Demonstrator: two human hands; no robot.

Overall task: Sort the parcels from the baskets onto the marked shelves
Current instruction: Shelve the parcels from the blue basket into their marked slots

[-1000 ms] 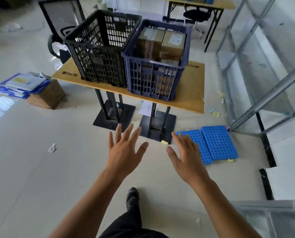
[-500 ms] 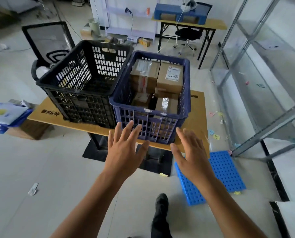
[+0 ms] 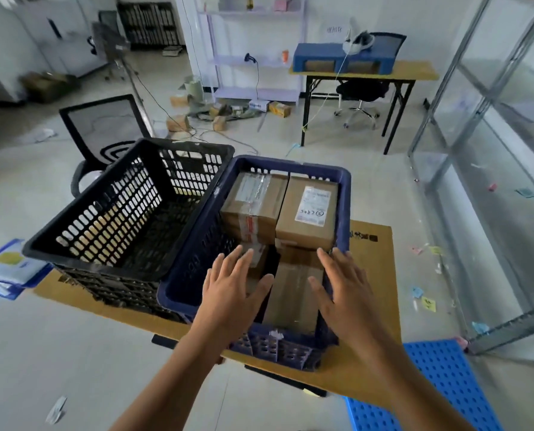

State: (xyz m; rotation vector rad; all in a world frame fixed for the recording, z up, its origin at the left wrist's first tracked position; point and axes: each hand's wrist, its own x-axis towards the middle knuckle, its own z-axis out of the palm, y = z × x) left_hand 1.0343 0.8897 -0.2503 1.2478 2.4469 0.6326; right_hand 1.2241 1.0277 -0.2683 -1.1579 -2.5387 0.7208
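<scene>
Right now your left hand (image 3: 231, 290) and right hand (image 3: 343, 293) hover empty, fingers spread, above the blue basket (image 3: 194, 259) on the bench (image 3: 374, 275), flanking a brown parcel (image 3: 293, 297) inside it, likely to lift it from both sides.

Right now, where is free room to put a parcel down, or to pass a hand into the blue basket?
Free: the table strip right of the blue basket, and the black basket, which looks empty. Crowded: parcels pack the blue basket wall to wall; only a slot between the near parcels, beside the left hand, might admit fingers.
</scene>
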